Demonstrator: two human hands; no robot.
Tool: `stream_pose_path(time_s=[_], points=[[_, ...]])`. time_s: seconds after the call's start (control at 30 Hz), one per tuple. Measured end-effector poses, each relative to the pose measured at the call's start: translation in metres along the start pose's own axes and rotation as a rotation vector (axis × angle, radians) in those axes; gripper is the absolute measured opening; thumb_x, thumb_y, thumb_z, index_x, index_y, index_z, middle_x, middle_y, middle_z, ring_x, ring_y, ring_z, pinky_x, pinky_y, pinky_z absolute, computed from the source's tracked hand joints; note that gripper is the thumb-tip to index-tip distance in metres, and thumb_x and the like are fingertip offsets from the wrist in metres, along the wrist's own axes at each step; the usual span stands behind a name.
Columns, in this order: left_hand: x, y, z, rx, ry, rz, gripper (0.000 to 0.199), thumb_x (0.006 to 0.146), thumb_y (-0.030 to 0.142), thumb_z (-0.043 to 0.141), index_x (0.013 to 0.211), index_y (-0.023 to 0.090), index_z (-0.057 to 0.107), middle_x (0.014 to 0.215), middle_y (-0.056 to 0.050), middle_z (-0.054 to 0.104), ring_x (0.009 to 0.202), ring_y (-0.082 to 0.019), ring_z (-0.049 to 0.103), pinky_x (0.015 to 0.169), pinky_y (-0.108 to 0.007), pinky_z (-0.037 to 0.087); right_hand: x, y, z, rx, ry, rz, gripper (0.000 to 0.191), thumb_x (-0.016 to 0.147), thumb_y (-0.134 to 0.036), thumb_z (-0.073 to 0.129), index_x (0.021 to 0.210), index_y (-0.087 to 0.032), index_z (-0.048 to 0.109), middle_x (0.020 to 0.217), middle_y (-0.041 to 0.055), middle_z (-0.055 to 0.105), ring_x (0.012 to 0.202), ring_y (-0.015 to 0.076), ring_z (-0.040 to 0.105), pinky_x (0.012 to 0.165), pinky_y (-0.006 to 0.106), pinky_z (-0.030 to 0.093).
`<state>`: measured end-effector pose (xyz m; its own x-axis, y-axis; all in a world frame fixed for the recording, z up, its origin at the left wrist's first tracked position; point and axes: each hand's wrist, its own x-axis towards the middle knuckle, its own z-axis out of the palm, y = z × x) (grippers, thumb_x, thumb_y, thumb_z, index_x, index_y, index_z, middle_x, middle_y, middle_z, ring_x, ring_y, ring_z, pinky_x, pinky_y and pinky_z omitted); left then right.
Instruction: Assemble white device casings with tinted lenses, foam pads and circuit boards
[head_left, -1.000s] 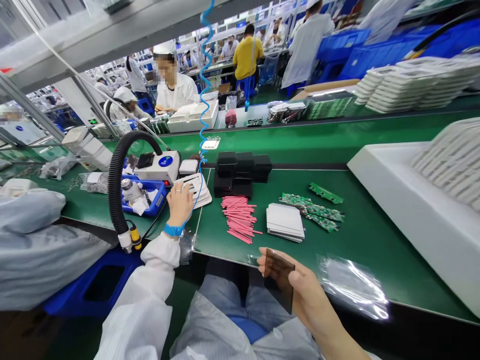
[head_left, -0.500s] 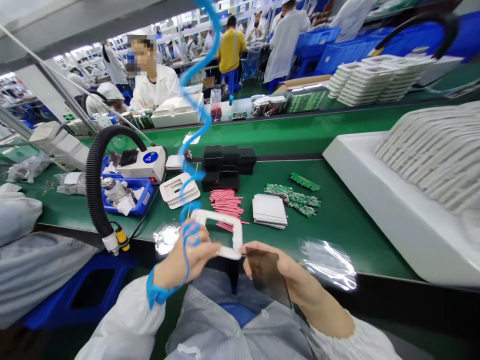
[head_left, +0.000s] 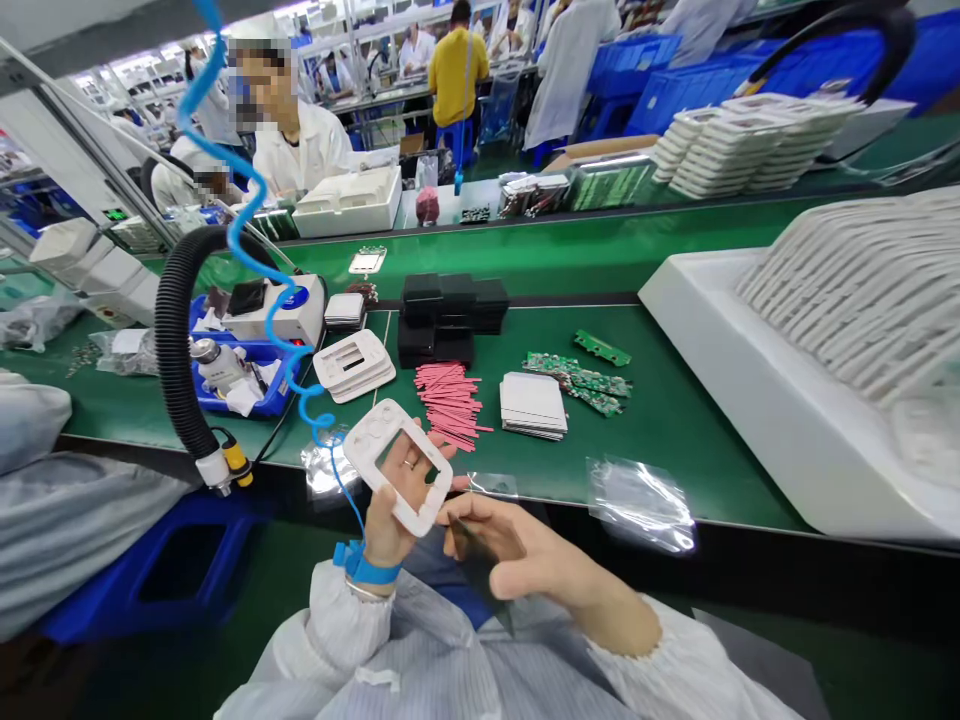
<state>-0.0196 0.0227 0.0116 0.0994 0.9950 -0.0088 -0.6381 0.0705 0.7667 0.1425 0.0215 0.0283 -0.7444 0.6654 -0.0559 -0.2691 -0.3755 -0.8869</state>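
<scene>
White rounded plastic frame (head_left: 371, 437), thin dark translucent panel (head_left: 478, 567)

Clamped frame's rim between thumb and fingers of left hand (head_left: 390, 537), at near edge of green bench (head_left: 712, 480). Gripped panel just beside, with curled fingers of right hand (head_left: 551, 562). Judged both light, stiff; panel slippery, perhaps brittle, best taken by opposite edges.

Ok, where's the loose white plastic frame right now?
In the head view, the white plastic frame is in the left hand, left of centre, nearer the person than the pink strips and beside the right hand.
</scene>
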Motion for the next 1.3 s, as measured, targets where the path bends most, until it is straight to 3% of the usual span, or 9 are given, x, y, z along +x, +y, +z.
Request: stream_pose_path(time_s=[0.13,0.27,0.33,0.53,0.87,0.97,1.1,1.2,1.3], points=[[0.004,0.001,-0.007,0.0,0.059,-0.065,0.085,0.055,0.074,0.061,0.12,0.019,0.056,0.131,-0.016,0.046,0.115,-0.036,0.047,0.081,-0.044,0.05,0.0,-0.02,-0.009,-0.28,0.297,-0.082,0.053,0.056,-0.033,0.081,0.102,-0.021,0.056,0.102,0.0069,0.059,0.097,0.0212,0.058,0.088,0.037,0.047],[0.005,-0.011,-0.005,-0.003,0.007,-0.087,0.087,0.055,0.076,0.06,0.12,0.019,0.057,0.13,-0.015,0.05,0.119,-0.037,0.046,0.091,-0.046,0.045,0.017,-0.033,-0.001,-0.502,0.655,-0.192,0.058,0.057,-0.038,0.08,0.103,-0.02,0.051,0.093,0.0059,0.061,0.084,0.0202,0.061,0.08,0.038,0.051],[0.005,-0.018,-0.001,-0.002,-0.007,-0.078,0.085,0.057,0.074,0.06,0.122,0.019,0.056,0.129,-0.014,0.053,0.124,-0.035,0.042,0.098,-0.046,0.039,0.028,-0.034,0.006,-0.661,0.741,-0.245,0.059,0.056,-0.041,0.079,0.103,-0.02,0.05,0.089,0.0055,0.062,0.078,0.0195,0.061,0.074,0.037,0.052],[0.003,-0.025,0.005,0.021,0.06,-0.091,0.085,0.055,0.074,0.062,0.121,0.02,0.057,0.124,-0.011,0.059,0.128,-0.033,0.039,0.104,-0.044,0.034,0.044,-0.028,0.01,-1.057,0.733,-0.207,0.05,0.059,-0.046,0.075,0.093,-0.018,0.052,0.083,0.0059,0.064,0.073,0.0214,0.06,0.062,0.034,0.047],[0.005,-0.024,0.009,-0.034,0.062,-0.13,0.087,0.055,0.071,0.064,0.124,0.019,0.052,0.126,-0.012,0.056,0.129,-0.033,0.036,0.103,-0.044,0.035,0.044,-0.032,0.009,-1.124,0.73,-0.136,0.048,0.059,-0.05,0.074,0.09,-0.019,0.055,0.072,0.0018,0.064,0.063,0.0183,0.059,0.056,0.03,0.043],[0.005,-0.02,0.006,-0.118,0.047,-0.194,0.084,0.059,0.073,0.06,0.123,0.018,0.053,0.123,-0.013,0.057,0.125,-0.035,0.042,0.098,-0.047,0.04,0.041,-0.031,0.006,-1.095,0.695,-0.221,0.032,0.07,-0.041,0.069,0.092,-0.02,0.059,0.076,0.0031,0.063,0.067,0.0185,0.059,0.059,0.031,0.046],[0.005,-0.01,0.001,-0.284,-0.032,-0.346,0.085,0.067,0.081,0.039,0.118,0.015,0.056,0.123,-0.017,0.056,0.108,-0.038,0.054,0.072,-0.046,0.051,0.029,-0.029,-0.003,-0.915,0.742,-0.477,0.007,0.082,-0.021,0.055,0.086,-0.021,0.061,0.087,0.0052,0.061,0.082,0.0186,0.059,0.072,0.033,0.049],[0.004,-0.005,0.0,-0.342,-0.065,-0.394,0.087,0.07,0.081,0.032,0.119,0.013,0.056,0.126,-0.02,0.053,0.104,-0.038,0.056,0.061,-0.039,0.05,0.019,-0.027,-0.012,-0.813,0.842,-0.592,0.012,0.082,-0.014,0.052,0.077,-0.022,0.059,0.092,0.0055,0.057,0.09,0.0184,0.057,0.072,0.031,0.048],[0.003,-0.004,0.002,-0.382,-0.088,-0.413,0.089,0.071,0.08,0.029,0.12,0.011,0.055,0.126,-0.021,0.053,0.101,-0.035,0.058,0.061,-0.038,0.05,0.012,-0.026,-0.018,-0.769,0.863,-0.588,0.014,0.079,-0.012,0.052,0.071,-0.021,0.058,0.089,0.005,0.053,0.087,0.0178,0.055,0.068,0.03,0.047]])
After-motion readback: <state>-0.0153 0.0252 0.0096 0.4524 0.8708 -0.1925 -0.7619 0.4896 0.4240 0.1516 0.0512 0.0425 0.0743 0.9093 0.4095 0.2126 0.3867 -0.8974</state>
